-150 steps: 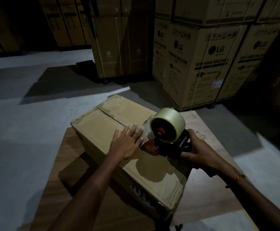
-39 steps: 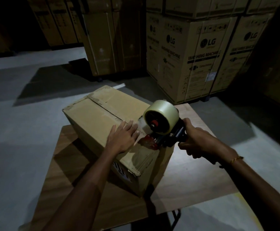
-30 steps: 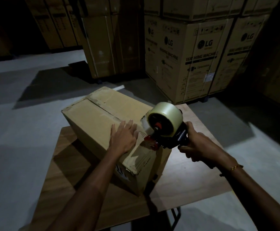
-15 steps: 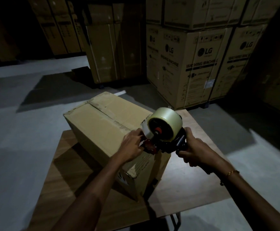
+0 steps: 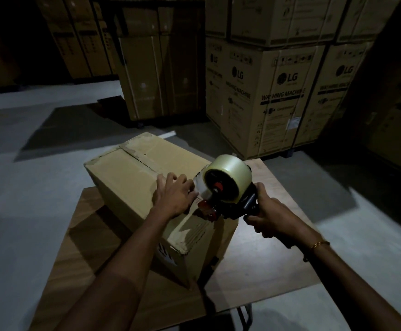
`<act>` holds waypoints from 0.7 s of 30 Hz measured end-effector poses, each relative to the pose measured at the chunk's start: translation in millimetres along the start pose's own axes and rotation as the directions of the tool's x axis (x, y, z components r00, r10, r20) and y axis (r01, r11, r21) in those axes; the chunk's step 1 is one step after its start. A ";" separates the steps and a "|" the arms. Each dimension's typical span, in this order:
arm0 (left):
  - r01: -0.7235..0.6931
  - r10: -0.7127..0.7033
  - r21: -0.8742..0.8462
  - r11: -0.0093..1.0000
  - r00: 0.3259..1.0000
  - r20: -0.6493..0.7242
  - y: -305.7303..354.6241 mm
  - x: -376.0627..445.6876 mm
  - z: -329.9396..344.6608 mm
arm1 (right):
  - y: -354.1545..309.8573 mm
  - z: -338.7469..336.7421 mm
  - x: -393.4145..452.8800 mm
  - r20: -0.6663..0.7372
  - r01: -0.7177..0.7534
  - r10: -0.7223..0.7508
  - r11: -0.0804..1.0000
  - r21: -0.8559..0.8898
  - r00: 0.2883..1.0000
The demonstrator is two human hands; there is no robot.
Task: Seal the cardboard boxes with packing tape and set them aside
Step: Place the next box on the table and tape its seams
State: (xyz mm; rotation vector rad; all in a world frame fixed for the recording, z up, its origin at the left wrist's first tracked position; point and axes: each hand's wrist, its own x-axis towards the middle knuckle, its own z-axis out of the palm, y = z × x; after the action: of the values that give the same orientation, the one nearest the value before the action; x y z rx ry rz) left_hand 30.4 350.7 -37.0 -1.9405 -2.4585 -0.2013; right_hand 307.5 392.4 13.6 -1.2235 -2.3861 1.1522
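A brown cardboard box lies on a wooden table, its flaps closed along a centre seam with old tape at the far end. My left hand presses flat on the box top beside the seam, fingers spread, touching the loose tape end. My right hand grips the black handle of a tape dispenser with a large clear tape roll. The dispenser's red front sits on the box top near the near end.
Large washing-machine cartons are stacked behind the table on the right. More tall cartons stand at the back centre and left. Grey concrete floor surrounds the table. The room is dim.
My left hand uncurled from the tape end and now lies flat on the box top. The dispenser stays at the near end of the seam. The view shifted slightly.
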 end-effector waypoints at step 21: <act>-0.005 0.053 -0.551 0.834 0.996 0.071 32.7 -57.2 6.1 | -1.4 -1.3 0.7 0.003 0.008 -0.008 0.998 -0.061 1.000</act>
State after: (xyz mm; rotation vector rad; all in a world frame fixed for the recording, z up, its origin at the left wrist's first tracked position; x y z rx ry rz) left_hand 76.1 303.4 -44.5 -2.2076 -2.6268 -0.9490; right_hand 306.8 393.2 15.4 -1.2303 -2.4430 1.0858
